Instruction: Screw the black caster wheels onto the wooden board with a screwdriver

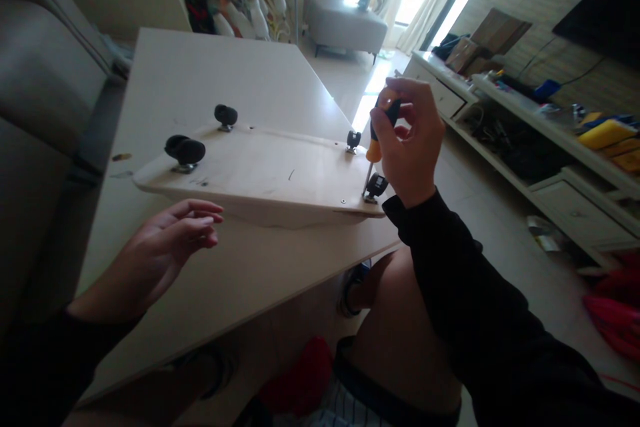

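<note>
A pale wooden board [270, 163] lies on the table with black casters on metal plates facing up. My right hand [413, 137] is closed round the handle of a yellow and black screwdriver [373, 150], which points down. Its tip meets the plate of the near right caster [376, 185]; the screw there is too small to make out. My left hand [173, 250] hovers in front of the board's near edge, fingers loosely bent and holding nothing. A large caster [185, 152] stands on the board's left end, with another caster [226, 117] behind it and one more [353, 141] at the far right.
The board rests on a white table [210, 67], whose right edge runs close by my right hand. A long white cabinet [525, 173] stands on the right with boxes and tools on it. A grey bench [345, 20] is near the window. My legs are below the table's near edge.
</note>
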Action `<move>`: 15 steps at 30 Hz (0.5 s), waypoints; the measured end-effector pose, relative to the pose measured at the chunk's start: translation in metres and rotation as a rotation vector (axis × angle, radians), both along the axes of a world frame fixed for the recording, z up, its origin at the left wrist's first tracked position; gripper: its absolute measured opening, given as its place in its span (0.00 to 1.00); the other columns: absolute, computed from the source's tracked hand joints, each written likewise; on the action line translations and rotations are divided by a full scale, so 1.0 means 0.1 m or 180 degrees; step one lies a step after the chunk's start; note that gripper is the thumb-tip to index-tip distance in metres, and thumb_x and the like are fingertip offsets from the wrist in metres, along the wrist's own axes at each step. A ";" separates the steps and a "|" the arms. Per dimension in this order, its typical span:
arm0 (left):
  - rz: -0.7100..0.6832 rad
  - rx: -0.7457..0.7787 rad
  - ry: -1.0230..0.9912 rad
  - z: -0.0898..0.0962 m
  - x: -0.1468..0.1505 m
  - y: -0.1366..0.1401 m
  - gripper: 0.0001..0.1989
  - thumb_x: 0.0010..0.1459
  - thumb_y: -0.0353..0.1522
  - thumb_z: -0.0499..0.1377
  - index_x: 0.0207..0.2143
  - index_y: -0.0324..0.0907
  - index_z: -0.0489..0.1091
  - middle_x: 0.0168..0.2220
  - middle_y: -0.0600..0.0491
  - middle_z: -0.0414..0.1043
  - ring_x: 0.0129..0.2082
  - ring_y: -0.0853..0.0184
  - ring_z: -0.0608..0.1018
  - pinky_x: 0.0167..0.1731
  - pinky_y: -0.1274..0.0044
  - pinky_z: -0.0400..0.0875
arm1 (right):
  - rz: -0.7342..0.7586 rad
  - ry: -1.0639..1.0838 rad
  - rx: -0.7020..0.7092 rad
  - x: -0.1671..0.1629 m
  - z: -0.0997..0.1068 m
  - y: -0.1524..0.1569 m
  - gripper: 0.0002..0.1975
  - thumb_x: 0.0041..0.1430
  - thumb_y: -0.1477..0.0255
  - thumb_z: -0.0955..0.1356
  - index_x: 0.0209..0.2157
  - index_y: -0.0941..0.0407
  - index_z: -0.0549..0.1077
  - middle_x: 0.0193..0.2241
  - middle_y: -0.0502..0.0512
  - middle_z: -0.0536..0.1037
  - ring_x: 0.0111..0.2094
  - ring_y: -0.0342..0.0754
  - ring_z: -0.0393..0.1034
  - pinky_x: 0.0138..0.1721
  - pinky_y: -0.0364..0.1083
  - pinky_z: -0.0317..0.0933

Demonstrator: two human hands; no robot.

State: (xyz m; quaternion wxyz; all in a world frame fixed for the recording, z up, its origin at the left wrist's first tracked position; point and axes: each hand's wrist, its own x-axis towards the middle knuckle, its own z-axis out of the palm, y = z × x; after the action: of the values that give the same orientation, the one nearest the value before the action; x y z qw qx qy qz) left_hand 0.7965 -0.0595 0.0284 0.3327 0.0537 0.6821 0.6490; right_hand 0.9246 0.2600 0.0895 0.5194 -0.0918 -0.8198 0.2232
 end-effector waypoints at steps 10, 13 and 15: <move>-0.0072 0.0054 -0.0081 -0.10 -0.04 -0.06 0.20 0.40 0.37 0.74 0.38 0.43 0.78 0.36 0.54 0.73 0.30 0.72 0.75 0.29 0.85 0.74 | -0.0070 0.0032 -0.0037 -0.07 0.08 0.06 0.17 0.56 0.76 0.75 0.44 0.47 0.70 0.39 0.48 0.78 0.37 0.46 0.72 0.31 0.47 0.70; -0.0048 0.0046 -0.0081 -0.10 -0.04 -0.06 0.19 0.40 0.37 0.74 0.37 0.43 0.78 0.36 0.54 0.73 0.30 0.71 0.75 0.29 0.85 0.74 | 0.0062 -0.0010 0.0032 -0.06 0.07 0.07 0.13 0.61 0.71 0.73 0.45 0.47 0.70 0.40 0.49 0.78 0.38 0.46 0.73 0.32 0.47 0.70; -0.0057 0.0070 -0.0059 -0.11 -0.05 -0.07 0.19 0.40 0.36 0.74 0.37 0.43 0.78 0.36 0.54 0.73 0.30 0.71 0.75 0.30 0.85 0.74 | 0.0261 -0.0125 0.0022 -0.05 0.05 0.07 0.08 0.67 0.66 0.69 0.47 0.46 0.70 0.42 0.50 0.78 0.40 0.47 0.75 0.34 0.48 0.71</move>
State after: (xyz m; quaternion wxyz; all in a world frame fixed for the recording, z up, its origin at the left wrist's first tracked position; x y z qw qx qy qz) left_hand 0.7914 -0.0664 0.0176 0.3442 0.0576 0.6713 0.6539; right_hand 0.9192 0.2669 0.0944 0.4940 -0.0606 -0.8336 0.2396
